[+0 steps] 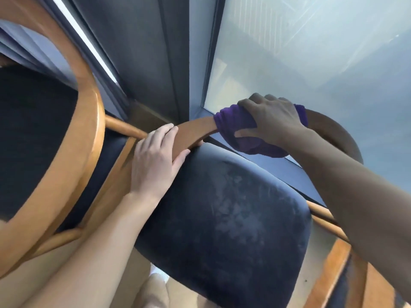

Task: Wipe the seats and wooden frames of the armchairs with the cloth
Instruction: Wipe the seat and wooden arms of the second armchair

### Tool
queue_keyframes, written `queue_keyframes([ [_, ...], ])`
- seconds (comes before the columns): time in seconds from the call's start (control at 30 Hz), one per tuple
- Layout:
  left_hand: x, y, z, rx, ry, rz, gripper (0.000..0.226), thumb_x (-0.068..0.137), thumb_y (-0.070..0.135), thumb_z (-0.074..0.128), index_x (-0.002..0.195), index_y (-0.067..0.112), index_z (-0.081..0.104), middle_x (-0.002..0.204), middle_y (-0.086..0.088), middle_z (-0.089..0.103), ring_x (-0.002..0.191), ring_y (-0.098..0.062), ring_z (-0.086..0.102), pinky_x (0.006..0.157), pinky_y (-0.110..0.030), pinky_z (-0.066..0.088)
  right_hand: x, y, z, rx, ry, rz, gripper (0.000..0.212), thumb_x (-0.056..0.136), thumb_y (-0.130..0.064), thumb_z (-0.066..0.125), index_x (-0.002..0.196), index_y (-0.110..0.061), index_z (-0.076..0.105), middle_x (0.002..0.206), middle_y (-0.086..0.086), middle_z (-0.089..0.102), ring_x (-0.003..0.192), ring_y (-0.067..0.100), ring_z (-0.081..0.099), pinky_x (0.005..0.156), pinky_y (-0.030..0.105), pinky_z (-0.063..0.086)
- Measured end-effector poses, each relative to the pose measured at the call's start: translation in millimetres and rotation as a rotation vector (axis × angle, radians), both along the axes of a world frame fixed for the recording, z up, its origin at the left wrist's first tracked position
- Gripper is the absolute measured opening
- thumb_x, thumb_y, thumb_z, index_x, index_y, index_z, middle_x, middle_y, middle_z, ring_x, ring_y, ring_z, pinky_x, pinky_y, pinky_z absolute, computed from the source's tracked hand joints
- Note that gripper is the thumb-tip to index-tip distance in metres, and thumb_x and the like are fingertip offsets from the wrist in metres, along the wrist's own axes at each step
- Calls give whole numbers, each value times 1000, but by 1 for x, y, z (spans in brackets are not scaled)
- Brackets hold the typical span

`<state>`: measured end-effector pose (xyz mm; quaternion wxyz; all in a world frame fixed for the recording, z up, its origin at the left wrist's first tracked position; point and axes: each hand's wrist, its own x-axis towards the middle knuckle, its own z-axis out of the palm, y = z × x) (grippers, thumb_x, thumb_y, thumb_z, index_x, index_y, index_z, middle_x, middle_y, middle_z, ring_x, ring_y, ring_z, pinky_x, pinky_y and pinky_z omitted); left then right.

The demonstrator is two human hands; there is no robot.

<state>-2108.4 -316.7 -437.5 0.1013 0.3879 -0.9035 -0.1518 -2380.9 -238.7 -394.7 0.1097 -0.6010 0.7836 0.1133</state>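
An armchair with a dark blue seat (224, 210) and a curved wooden back rail (195, 127) stands in front of me. My right hand (271, 121) grips a purple cloth (231, 123) wrapped over the top of that rail. My left hand (155, 158) holds the rail's left end, fingers over the top and thumb underneath. A second armchair with a rounded wooden frame (89, 121) and a dark seat (33, 138) stands to the left, touching the first one.
Dark window frames (153, 63) and a frosted glass pane (311, 52) rise right behind the chairs. Wooden parts of another chair (333, 274) show at the lower right. Pale floor (320, 258) lies below.
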Motion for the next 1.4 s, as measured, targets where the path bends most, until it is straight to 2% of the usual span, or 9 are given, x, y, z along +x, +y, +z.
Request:
queue_keyframes([
  [0.3, 66, 2, 10, 196, -29, 105, 77, 89, 57, 60, 148, 12, 40, 147, -5, 46, 132, -23, 46, 108, -35, 38, 76, -26, -35, -150, -175, 171, 95, 78, -85, 40, 151, -23, 34, 146, 7, 45, 130, 37, 44, 108, 54, 34],
  [0.43, 99, 11, 11, 262, 87, 157, 61, 96, 46, 56, 145, 13, 45, 144, -4, 48, 131, -18, 46, 105, -24, 32, 106, -27, -41, -159, -186, 265, 100, 79, -88, 34, 156, -24, 27, 154, 7, 35, 142, 36, 31, 118, 56, 21],
  [0.6, 100, 9, 10, 187, 217, 167, 42, 103, 28, 44, 138, 7, 52, 140, -7, 52, 128, -19, 50, 107, -33, 44, 166, -16, -49, -217, -222, 353, 100, 83, -83, 39, 159, -21, 21, 166, 7, 19, 154, 36, 5, 123, 59, 6],
  [0.73, 68, 2, 18, 143, 266, 139, 40, 103, 14, 43, 141, 6, 49, 146, -8, 49, 134, -21, 47, 109, -37, 43, 193, -5, -41, -311, -523, 230, 98, 85, -49, 72, 160, -15, 18, 168, 0, 12, 155, 23, -5, 126, 48, 1],
  [0.83, 33, 5, 19, 158, 173, 107, 47, 103, 16, 43, 149, 4, 38, 153, -13, 41, 142, -28, 38, 113, -44, 38, 179, 6, -27, -442, -753, -146, 82, 83, -6, 56, 158, -11, 22, 166, -1, 18, 155, 15, 6, 126, 33, 10],
  [0.9, 13, 13, 13, 112, 2, 116, 61, 102, 37, 44, 152, 5, 33, 157, -15, 35, 145, -34, 32, 116, -49, 31, 157, 11, -23, -508, -632, -311, 77, 81, 7, 46, 155, -12, 31, 162, 3, 30, 152, 18, 19, 124, 32, 18],
  [1.0, -2, 21, -1, -21, -288, 110, 94, 88, 64, 53, 154, 5, 22, 158, -20, 28, 139, -44, 33, 110, -58, 31, 135, 3, -25, -337, -343, -176, 78, 81, 11, 50, 154, -11, 34, 160, 6, 34, 153, 24, 19, 125, 48, 10],
  [1.13, 2, 16, -13, -123, -314, 125, 100, 82, 63, 64, 153, 6, 23, 149, -20, 39, 123, -40, 48, 100, -55, 41, 133, -25, -31, -129, -208, -72, 83, 86, -10, 63, 157, -7, 20, 161, 8, 26, 154, 30, 6, 124, 52, -3],
  [1.4, 61, 44, -5, -131, -368, 309, 92, 88, 66, 51, 151, 4, 24, 145, -20, 42, 116, -37, 52, 91, -51, 44, 175, -45, -30, -18, -254, 274, 98, 75, -16, 71, 157, -9, 17, 158, 9, 28, 153, 30, 5, 122, 58, -7],
])
